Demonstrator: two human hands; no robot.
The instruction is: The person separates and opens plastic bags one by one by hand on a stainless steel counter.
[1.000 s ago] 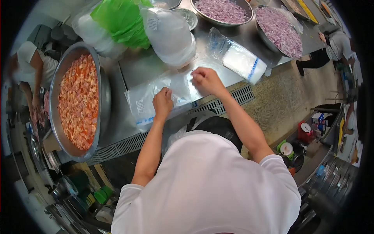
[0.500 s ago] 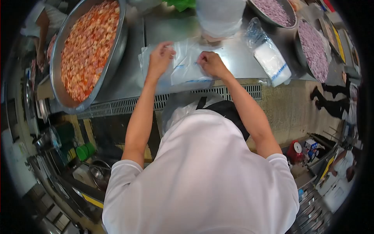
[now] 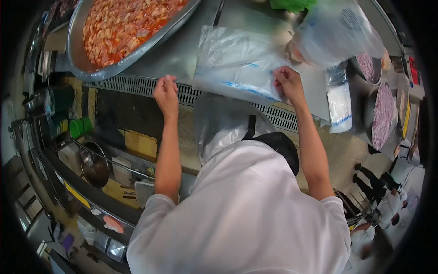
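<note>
A flat stack of clear plastic bags (image 3: 237, 59) with blue print lies on the steel table near its front edge. My right hand (image 3: 288, 84) is at the stack's right edge, thumb and fingers pinched together on the plastic bag there. Left of the stack and apart from it, my left hand (image 3: 166, 95) hovers by the table's front edge. Its fingers are curled in, and nothing shows in them. Behind my right hand stands a filled, cloudy plastic bag (image 3: 337, 34).
A large metal tub (image 3: 137, 57) of diced meat in red sauce stands at the left. To the right are a packet of bags (image 3: 339, 98) and bowls of chopped purple onion (image 3: 383, 114). Several people (image 3: 388, 205) are at the far right.
My view has turned, shifting the table's contents. My left hand has come off the bag stack, back toward the table edge. My right hand stays at the stack's right side.
</note>
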